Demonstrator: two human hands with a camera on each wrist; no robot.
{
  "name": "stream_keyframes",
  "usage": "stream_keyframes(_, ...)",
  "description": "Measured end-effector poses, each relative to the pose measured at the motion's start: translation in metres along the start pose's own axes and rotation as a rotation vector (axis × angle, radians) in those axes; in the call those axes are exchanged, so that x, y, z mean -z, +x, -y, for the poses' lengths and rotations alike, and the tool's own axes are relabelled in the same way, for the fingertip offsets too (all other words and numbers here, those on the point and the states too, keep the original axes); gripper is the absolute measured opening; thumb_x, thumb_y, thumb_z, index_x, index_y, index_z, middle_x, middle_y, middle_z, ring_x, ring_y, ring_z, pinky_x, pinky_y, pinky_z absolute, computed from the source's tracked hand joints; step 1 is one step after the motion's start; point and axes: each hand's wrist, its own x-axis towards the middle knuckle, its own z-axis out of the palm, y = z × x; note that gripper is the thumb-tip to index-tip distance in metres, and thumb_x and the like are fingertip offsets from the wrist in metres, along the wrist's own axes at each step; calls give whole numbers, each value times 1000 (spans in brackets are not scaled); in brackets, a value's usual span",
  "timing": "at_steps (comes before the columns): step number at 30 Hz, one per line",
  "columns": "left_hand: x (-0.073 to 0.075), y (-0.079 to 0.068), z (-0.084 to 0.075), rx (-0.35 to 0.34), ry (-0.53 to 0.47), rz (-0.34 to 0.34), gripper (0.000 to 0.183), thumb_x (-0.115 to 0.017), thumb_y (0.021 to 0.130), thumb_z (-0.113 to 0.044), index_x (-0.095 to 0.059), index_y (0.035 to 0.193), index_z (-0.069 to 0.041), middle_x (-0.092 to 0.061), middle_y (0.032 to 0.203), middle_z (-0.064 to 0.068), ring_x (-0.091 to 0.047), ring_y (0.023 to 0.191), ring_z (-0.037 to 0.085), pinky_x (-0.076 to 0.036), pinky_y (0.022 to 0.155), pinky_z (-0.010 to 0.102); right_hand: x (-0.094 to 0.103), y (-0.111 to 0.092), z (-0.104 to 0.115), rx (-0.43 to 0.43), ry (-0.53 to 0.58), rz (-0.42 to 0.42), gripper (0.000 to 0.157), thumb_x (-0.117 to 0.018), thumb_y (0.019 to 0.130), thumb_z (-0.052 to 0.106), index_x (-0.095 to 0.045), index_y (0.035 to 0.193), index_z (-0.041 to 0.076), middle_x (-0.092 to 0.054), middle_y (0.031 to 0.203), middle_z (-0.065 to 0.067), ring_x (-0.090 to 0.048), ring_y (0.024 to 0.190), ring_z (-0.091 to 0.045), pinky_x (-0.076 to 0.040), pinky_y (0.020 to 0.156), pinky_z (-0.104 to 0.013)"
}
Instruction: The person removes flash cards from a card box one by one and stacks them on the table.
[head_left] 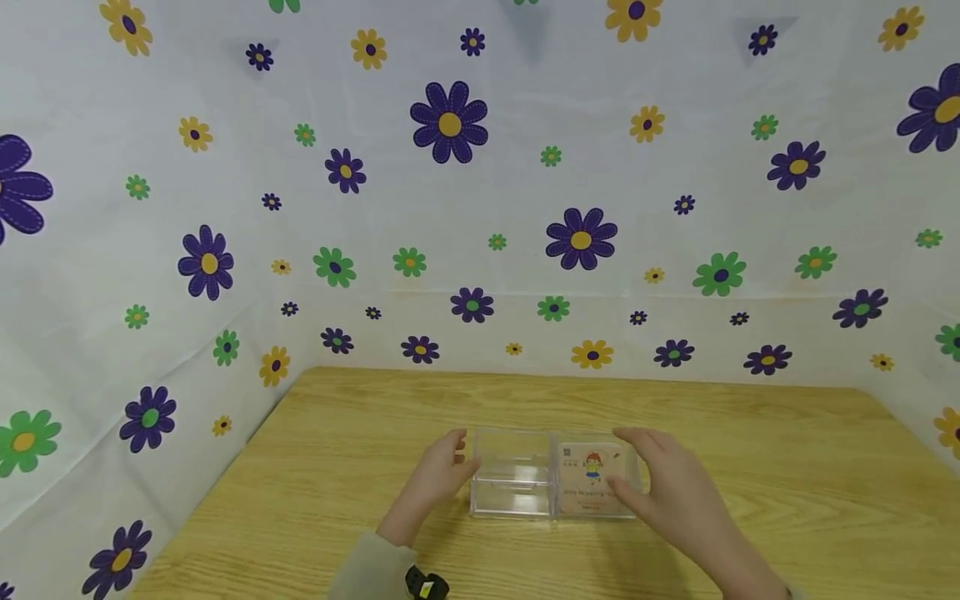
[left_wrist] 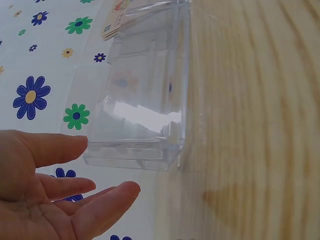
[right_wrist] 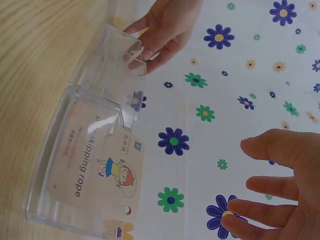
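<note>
A clear plastic two-compartment box (head_left: pixel 514 498) stands on the table. Its right compartment holds a card (head_left: pixel 579 479) with a drawing of a child skipping rope, and the left one shows bare clear walls. By the box's left end is my left hand (head_left: pixel 437 477), fingers loosely extended; in the left wrist view the index fingertip is close to the box's corner, and contact cannot be told. My right hand (head_left: pixel 682 496) hovers at the right end, thumb and fingers spread. The right wrist view shows that hand (right_wrist: pixel 285 195) apart from the box, with nothing between its fingers.
The wood-grain table (head_left: pixel 360 408) spreads around the box. A white cloth with printed flowers (head_left: pixel 480 200) stands behind it and along both sides. A black band (head_left: pixel 426 583) sits on the left wrist, beside a light sleeve (head_left: pixel 371 567).
</note>
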Motion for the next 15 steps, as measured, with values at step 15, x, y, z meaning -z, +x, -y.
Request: stream_keyframes(15,-6,0,1,46,-91,42,45,-50,87,2,-33,126,15,-44,117,32,-50,100,41,-51,63,33,7,20,-1,-45,88,-16,40,-74,70,9,-60,106,-1,-59,105,-13,-52,100,-31,-43,81,-45)
